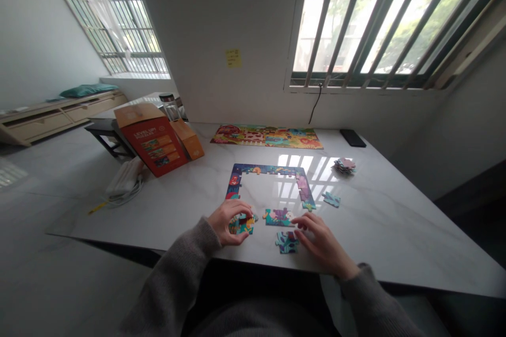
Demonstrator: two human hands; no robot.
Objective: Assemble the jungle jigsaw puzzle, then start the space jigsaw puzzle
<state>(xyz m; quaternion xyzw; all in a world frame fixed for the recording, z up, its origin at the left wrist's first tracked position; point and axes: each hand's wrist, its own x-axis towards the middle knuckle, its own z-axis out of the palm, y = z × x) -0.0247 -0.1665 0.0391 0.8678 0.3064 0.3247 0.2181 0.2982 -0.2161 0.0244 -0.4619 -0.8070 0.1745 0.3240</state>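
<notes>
Gripping a teal-and-orange jigsaw chunk, your left hand curls over its far side. Your right hand lies open, fingertips against a purple-and-teal chunk.

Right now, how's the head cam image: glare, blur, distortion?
Head view: the window at upper right is overexposed; its reflection makes strong glare on the marble table, inside the puzzle border. Head view: wide-angle distortion leans the walls and stretches the edges. Head view: the left hand and right hand show no obvious blur.
</notes>
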